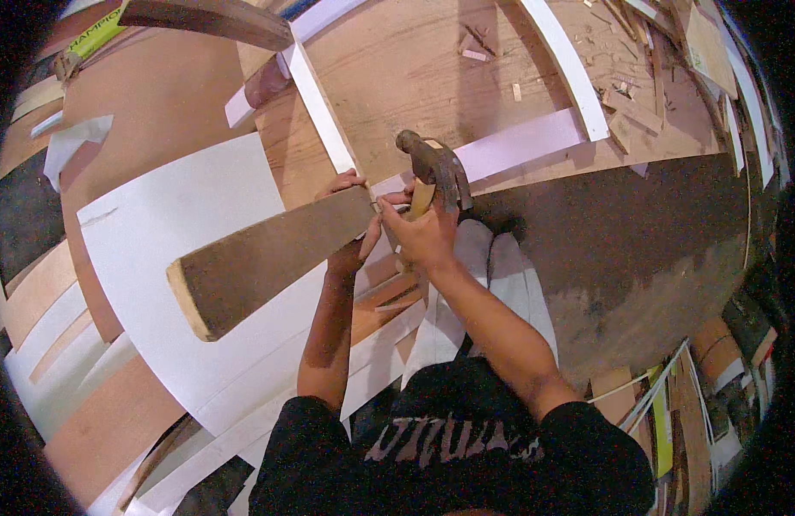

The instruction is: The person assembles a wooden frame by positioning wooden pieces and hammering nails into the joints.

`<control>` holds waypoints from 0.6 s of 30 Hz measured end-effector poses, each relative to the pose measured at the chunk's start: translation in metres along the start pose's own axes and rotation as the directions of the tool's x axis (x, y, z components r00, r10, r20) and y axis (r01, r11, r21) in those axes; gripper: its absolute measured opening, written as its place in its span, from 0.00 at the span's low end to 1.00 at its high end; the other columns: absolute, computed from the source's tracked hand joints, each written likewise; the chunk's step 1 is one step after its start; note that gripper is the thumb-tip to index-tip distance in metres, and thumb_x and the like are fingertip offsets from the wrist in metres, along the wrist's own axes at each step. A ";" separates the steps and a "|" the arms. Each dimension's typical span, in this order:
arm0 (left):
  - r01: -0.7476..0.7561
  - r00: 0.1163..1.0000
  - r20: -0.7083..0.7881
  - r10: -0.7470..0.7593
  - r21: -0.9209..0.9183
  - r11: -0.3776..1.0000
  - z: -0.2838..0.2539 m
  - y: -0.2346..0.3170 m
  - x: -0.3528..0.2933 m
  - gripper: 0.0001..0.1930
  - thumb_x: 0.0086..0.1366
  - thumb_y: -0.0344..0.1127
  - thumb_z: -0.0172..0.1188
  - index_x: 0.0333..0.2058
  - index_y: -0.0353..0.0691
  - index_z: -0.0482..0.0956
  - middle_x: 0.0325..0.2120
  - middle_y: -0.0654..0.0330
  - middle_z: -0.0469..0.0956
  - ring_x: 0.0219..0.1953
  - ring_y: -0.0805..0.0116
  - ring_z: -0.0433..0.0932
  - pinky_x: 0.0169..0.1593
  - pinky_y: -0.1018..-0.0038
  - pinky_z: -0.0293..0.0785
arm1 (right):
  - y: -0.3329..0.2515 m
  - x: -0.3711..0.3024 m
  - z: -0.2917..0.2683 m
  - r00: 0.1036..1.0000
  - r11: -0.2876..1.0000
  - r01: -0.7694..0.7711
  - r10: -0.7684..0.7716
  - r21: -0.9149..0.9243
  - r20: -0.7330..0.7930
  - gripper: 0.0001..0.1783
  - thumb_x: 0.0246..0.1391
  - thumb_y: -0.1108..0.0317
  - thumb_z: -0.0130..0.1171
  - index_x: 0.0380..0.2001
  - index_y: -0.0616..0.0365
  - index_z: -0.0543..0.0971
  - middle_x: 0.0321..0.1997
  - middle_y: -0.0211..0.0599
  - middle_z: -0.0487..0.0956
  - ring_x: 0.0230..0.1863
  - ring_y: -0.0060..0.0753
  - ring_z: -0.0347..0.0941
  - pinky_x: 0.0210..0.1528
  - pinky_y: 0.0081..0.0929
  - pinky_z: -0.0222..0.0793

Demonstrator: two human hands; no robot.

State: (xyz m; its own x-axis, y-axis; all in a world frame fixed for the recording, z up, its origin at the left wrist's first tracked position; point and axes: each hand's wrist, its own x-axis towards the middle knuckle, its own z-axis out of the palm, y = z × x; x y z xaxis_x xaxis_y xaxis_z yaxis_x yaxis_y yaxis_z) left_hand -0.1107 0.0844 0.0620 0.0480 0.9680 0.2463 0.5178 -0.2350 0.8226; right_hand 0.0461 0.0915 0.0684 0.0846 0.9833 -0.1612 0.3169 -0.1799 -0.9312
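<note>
My left hand [363,245] grips one end of a dark brown wooden plank [273,249], its fingers showing over the far edge and its thumb on the near side. That end meets a narrow white-faced wooden strip [322,107]. In my right hand [429,234] is a claw hammer [440,165], held by its wooden handle close to the head, with the head up. The right thumb and fingertips come together at the joint, right beside the left hand. Whether a small nail is between them is too small to tell.
A large white sheet [174,215] lies under the plank on the left. Another white strip [570,69] stands at the far right of a plywood panel [397,77]. Wood scraps [630,112] lie at upper right. A dark panel [621,258] is to my right, offcuts [105,430] lower left.
</note>
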 end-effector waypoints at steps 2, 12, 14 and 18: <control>-0.007 0.998 -0.060 -0.001 -0.130 0.991 0.005 -0.008 -0.003 0.32 0.53 0.21 0.64 0.58 0.35 0.65 0.54 0.49 0.71 0.63 0.50 0.68 0.69 0.52 0.62 | 0.000 0.001 0.008 0.991 0.956 -0.126 0.132 0.266 -0.005 0.25 0.48 0.67 0.76 0.41 0.60 0.71 0.33 0.33 0.82 0.34 0.25 0.80 0.41 0.28 0.76; 0.010 0.980 -0.195 -0.033 -0.114 0.993 0.033 -0.014 -0.004 0.27 0.53 0.19 0.59 0.53 0.37 0.64 0.49 0.50 0.70 0.58 0.53 0.70 0.68 0.50 0.62 | 0.002 0.002 0.002 0.990 0.956 -0.138 0.133 0.258 0.039 0.28 0.47 0.64 0.77 0.42 0.61 0.69 0.31 0.31 0.78 0.35 0.27 0.77 0.40 0.27 0.74; -0.100 0.968 -0.247 0.041 -0.231 0.968 0.031 -0.030 -0.006 0.33 0.58 0.33 0.70 0.60 0.42 0.63 0.52 0.52 0.74 0.63 0.52 0.67 0.69 0.51 0.57 | 0.004 0.001 0.010 0.998 0.991 -0.054 0.057 0.123 -0.026 0.27 0.47 0.66 0.77 0.42 0.60 0.68 0.30 0.30 0.78 0.35 0.25 0.76 0.41 0.27 0.74; -0.017 0.972 -0.231 -0.043 -0.253 0.967 0.029 -0.034 -0.009 0.34 0.59 0.35 0.71 0.60 0.43 0.63 0.52 0.52 0.74 0.62 0.53 0.68 0.70 0.51 0.56 | -0.012 -0.001 0.009 0.991 0.936 -0.130 0.132 0.328 0.015 0.24 0.48 0.70 0.75 0.40 0.59 0.68 0.30 0.30 0.80 0.34 0.22 0.76 0.40 0.26 0.74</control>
State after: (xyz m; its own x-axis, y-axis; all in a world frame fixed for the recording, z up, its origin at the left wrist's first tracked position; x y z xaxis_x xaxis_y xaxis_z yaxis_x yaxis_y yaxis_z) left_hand -0.1038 0.0866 0.0170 -0.1731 0.9306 0.3226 0.2840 -0.2664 0.9211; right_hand 0.0336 0.0923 0.0765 0.1118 0.9512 -0.2875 -0.0246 -0.2866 -0.9577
